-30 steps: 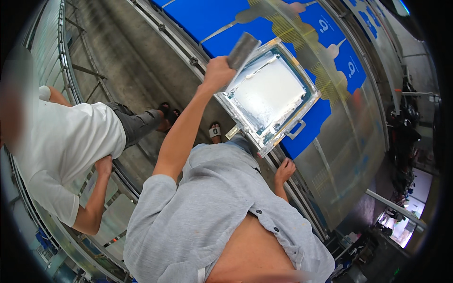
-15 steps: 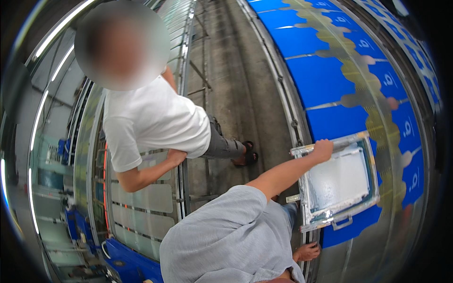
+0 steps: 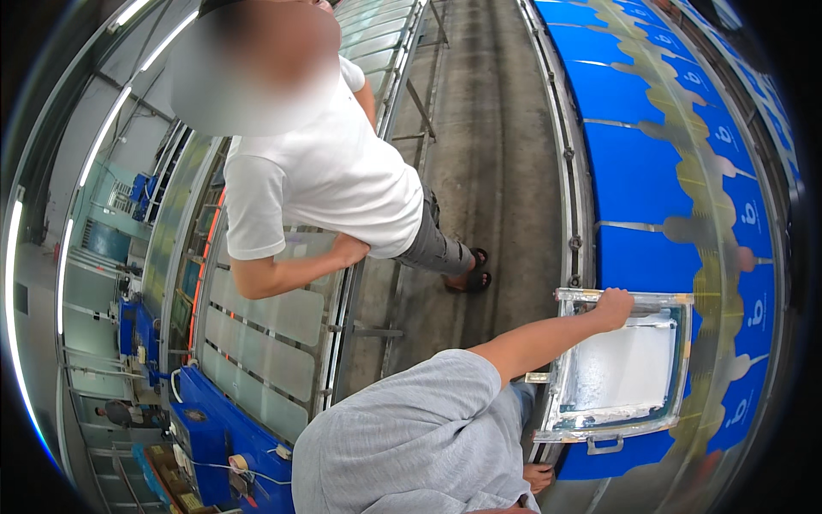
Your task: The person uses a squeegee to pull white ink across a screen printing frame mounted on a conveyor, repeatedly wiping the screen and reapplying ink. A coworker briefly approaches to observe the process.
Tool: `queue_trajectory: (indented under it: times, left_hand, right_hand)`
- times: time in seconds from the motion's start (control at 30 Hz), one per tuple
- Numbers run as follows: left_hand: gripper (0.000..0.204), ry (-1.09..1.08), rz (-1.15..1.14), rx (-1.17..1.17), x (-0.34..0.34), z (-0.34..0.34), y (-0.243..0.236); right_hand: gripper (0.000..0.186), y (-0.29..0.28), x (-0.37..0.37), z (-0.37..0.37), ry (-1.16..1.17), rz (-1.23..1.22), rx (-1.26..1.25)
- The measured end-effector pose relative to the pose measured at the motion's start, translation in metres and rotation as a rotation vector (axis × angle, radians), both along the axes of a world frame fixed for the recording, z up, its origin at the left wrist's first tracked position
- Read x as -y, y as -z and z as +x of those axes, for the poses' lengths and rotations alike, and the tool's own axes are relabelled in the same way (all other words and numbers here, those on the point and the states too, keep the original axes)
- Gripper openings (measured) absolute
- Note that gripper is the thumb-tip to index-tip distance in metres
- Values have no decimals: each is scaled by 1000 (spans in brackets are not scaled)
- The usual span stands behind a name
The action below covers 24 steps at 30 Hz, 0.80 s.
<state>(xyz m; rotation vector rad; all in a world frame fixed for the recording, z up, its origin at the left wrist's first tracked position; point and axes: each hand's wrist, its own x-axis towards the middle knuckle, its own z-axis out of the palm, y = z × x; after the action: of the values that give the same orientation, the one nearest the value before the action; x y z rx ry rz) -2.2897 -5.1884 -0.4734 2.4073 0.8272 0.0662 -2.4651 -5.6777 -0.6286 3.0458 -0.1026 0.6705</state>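
My left arm reaches across to a screen printing frame (image 3: 561, 364), a metal-edged rectangle with a white-coated mesh. My left hand (image 3: 614, 309) is closed around its far rail. The frame lies over a blue printed sheet (image 3: 616, 458) on the long table at the right. Beside the table's near edge, my right hand (image 3: 538, 477) shows only in part below the frame; its fingers are mostly hidden by the edge and my grey shirt.
A metal rail (image 3: 572, 197) edges the table. Several blue sheets with pale markings line it. Across the concrete aisle (image 3: 497, 146), a person in a white shirt (image 3: 334, 184) stands by a glass-topped rack (image 3: 274, 317). Blue machinery (image 3: 227, 437) sits at lower left.
My view has swung left, so the frame, table and co-worker appear farther right. My left hand keeps its hold on the frame. Less of my right hand shows now.
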Motion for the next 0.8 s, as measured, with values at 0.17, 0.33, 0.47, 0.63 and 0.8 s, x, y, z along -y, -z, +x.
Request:
queue_trajectory:
  times: [0.17,0.33,0.47,0.63,0.8]
  left_hand:
    - [10,-11,26,58,-2,1,5]
    - [10,15,6,27,-3,0,0]
    - [10,-12,4,30,-3,-5,-1]
    - [10,11,0,30,0,2,-1]
    - [10,-29,18,9,-3,1,5]
  right_hand:
    - [35,12,7,-3,-17,-5,-19]
    - [35,17,1,-6,-16,-10,-43]
    - [35,19,2,-1,-37,-18,-64]
    - [34,26,10,-8,-15,-24,-73]
    - [34,13,-3,5,-56,-42,-91]
